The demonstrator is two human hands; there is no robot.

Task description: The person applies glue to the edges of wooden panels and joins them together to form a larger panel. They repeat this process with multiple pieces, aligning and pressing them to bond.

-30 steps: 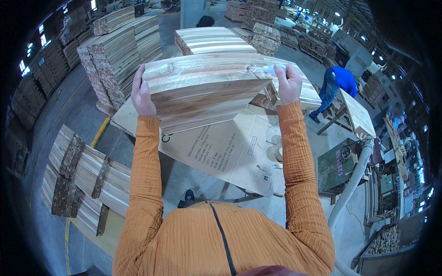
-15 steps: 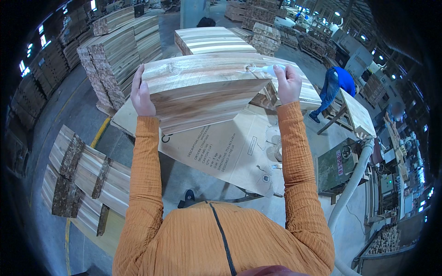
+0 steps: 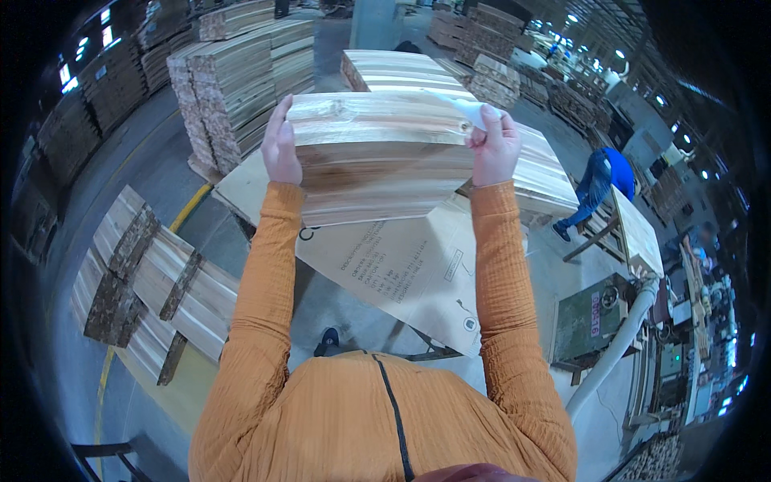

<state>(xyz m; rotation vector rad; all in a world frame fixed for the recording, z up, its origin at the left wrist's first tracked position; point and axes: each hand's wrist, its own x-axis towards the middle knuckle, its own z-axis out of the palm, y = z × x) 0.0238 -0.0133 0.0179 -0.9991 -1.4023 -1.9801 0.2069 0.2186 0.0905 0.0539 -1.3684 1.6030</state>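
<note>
A pale, striped wooden panel [image 3: 385,177] lies in front of me, its lighter upper face [image 3: 377,116] marked with knots. I cannot tell whether it is one thick piece or several layers. At its left end my left hand [image 3: 283,149] is closed on the edge, thumb toward me and fingers along the end. My right hand [image 3: 496,149] is wrapped around a small white squeeze bottle [image 3: 475,114] with a thin nozzle, over the right end of the upper face. The bottle's nozzle leans left and away from me. A dark knot [image 3: 465,127] shows right beside the fingers.
Below the panel is a printed cardboard sheet [image 3: 401,257]. Stacked boards [image 3: 241,96] stand far left, more panels [image 3: 401,71] behind, and bark-edged boards [image 3: 161,281] lower left. To the right are a green machine [image 3: 590,317], a hose [image 3: 614,349] and a bending person in blue [image 3: 606,177].
My right hand has shifted left relative to the panel, and the bottle has turned so its nozzle points farther away. The whole view has swung slightly; my left hand keeps its place.
</note>
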